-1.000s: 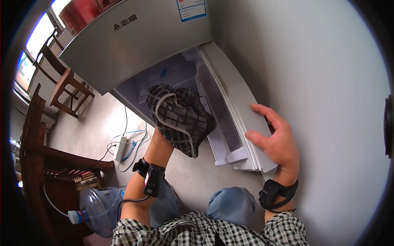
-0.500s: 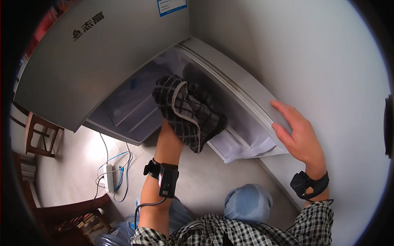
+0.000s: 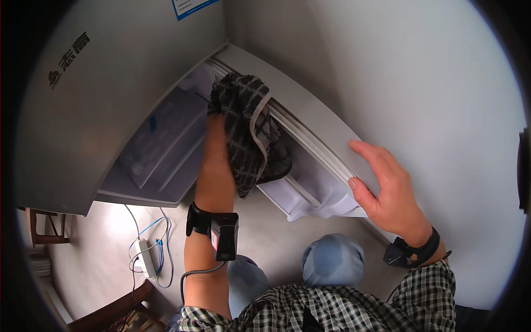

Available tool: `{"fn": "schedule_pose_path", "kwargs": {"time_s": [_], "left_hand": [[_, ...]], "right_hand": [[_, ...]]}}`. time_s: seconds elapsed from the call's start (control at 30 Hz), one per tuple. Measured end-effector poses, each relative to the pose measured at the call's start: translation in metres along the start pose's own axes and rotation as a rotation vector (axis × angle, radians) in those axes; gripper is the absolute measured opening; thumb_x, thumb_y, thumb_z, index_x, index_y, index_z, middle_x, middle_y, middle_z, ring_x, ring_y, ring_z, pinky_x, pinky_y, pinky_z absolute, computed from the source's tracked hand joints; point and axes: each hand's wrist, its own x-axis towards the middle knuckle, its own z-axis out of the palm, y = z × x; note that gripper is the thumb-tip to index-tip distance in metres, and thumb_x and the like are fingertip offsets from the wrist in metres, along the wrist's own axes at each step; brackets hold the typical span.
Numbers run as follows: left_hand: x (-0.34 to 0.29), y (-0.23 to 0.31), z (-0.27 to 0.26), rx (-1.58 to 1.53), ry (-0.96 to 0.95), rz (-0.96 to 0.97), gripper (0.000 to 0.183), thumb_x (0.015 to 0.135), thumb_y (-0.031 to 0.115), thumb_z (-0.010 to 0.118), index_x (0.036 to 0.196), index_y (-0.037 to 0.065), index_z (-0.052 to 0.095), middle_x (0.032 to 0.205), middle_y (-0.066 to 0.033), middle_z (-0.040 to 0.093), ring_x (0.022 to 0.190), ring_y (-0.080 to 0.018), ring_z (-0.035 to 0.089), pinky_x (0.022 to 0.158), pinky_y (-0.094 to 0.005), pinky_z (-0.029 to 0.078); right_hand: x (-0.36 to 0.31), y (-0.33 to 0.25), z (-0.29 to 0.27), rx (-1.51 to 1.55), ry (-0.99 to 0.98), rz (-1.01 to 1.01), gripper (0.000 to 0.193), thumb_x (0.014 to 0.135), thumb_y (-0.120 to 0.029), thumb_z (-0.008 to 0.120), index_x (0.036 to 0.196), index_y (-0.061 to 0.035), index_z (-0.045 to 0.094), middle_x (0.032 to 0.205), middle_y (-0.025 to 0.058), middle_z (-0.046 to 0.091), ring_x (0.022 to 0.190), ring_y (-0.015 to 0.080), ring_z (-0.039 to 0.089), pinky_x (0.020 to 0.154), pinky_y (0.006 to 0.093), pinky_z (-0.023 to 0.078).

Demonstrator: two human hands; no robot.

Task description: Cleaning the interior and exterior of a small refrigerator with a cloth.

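Observation:
A dark grey checked cloth [image 3: 240,133] with a pale edge binding hangs over my left hand [image 3: 215,113]. The cloth covers most of that hand, so its fingers are hidden, but they appear to hold it. It lies against the inner top edge of the open lower refrigerator door [image 3: 310,99], near the hinge side. Further along that door, my right hand [image 3: 387,191] rests on the top edge, thumb and fingers stretched apart. White shelves [image 3: 304,193] line the inside of the door. Facing it is the open compartment with translucent drawers [image 3: 160,144].
The grey upper refrigerator door [image 3: 127,83] stands above the compartment on the left. On the floor lie a white power strip [image 3: 145,258] and tangled cables. A wooden stool [image 3: 48,226] and a dark wooden chair [image 3: 113,307] stand at the left. My knees [image 3: 333,260] are below the door.
My left hand has moved away from me with the cloth, up to the door's inner edge near the hinge. The view has shifted slightly. My right hand stays on the door.

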Motion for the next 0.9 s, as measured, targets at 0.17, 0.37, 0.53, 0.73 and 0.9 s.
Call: {"fn": "schedule_pose_path", "kwargs": {"time_s": [0.17, 0.37, 0.53, 0.73, 0.9], "left_hand": [[0.000, 0.011, 0.017, -0.070, 0.058, -0.138, 0.033, 0.084, 0.028, 0.043, 0.109, 0.006, 0.045, 0.102, -0.0076, 0.052, 0.091, -0.0184, 0.051, 0.080, -0.0300, 0.043], [0.006, 0.020, 0.048, -0.065, 0.191, -0.252, 0.032, 0.083, 0.027, 0.043, 0.108, 0.006, 0.046, 0.099, -0.0075, 0.053, 0.089, -0.0183, 0.053, 0.079, -0.0298, 0.044], [0.020, 0.013, 0.062, -0.010, 0.290, -0.291, 0.032, 0.083, 0.026, 0.044, 0.107, 0.005, 0.046, 0.097, -0.0074, 0.054, 0.087, -0.0183, 0.054, 0.078, -0.0297, 0.045], [0.023, 0.000, 0.056, -0.009, 0.175, -0.228, 0.022, 0.082, 0.021, 0.046, 0.096, 0.005, 0.051, 0.084, -0.0058, 0.057, 0.073, -0.0170, 0.057, 0.064, -0.0280, 0.048], [0.027, -0.010, 0.059, -0.011, -0.197, -0.148, 0.014, 0.080, 0.016, 0.047, 0.083, 0.004, 0.052, 0.075, -0.0062, 0.056, 0.064, -0.0159, 0.055, 0.054, -0.0274, 0.046]], "right_hand": [[-0.001, 0.011, 0.001, 0.012, 0.035, -0.016, 0.039, 0.068, -0.011, 0.057, 0.105, -0.0054, 0.046, 0.090, 0.0133, 0.051, 0.077, 0.0289, 0.052, 0.063, 0.0341, 0.044], [0.000, 0.010, 0.000, 0.002, 0.017, -0.016, 0.039, 0.068, -0.013, 0.057, 0.104, -0.0073, 0.047, 0.090, 0.0116, 0.051, 0.077, 0.0273, 0.052, 0.062, 0.0336, 0.044], [-0.001, 0.013, -0.003, 0.011, -0.029, 0.018, 0.039, 0.068, -0.009, 0.058, 0.105, -0.0045, 0.048, 0.099, 0.0161, 0.051, 0.085, 0.0312, 0.052, 0.071, 0.0344, 0.044], [0.001, 0.022, -0.005, 0.022, -0.028, 0.021, 0.040, 0.067, -0.010, 0.059, 0.105, -0.0052, 0.048, 0.097, 0.0158, 0.051, 0.082, 0.0307, 0.052, 0.068, 0.0347, 0.044], [-0.003, 0.025, -0.002, -0.059, 0.037, -0.029, 0.043, 0.067, -0.017, 0.060, 0.106, -0.0088, 0.046, 0.090, 0.0108, 0.050, 0.076, 0.0251, 0.051, 0.057, 0.0341, 0.045]]}}
